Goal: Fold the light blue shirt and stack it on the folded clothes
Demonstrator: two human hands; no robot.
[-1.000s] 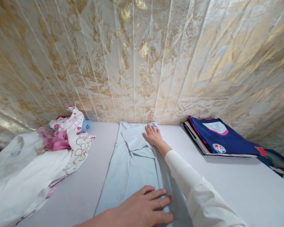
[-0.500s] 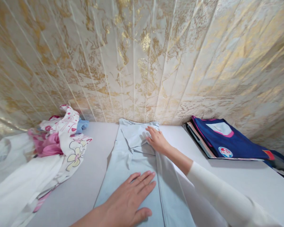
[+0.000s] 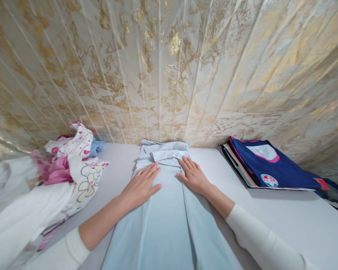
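Note:
A light blue garment (image 3: 166, 217), its exact kind unclear, lies lengthwise down the middle of the white table, with long folds along both sides. Its far end is bunched and creased close to the curtain. My left hand (image 3: 142, 183) rests flat on the garment's left side, fingers stretched toward the creased part. Opposite it, my right hand (image 3: 193, 174) lies on the right edge of the cloth, fingers spread and fingertips by the same creases. Neither hand grips anything.
On the left is a loose heap of clothes (image 3: 56, 168), white, pink and patterned. A stack of folded clothes (image 3: 278, 165), navy on top, sits at the right. Behind the table (image 3: 273, 221) hangs a gold-patterned curtain (image 3: 169, 75).
My left hand has moved away from me along the cloth, up to the creased end. My right hand has shifted slightly nearer to me. The garment's far end is now more bunched.

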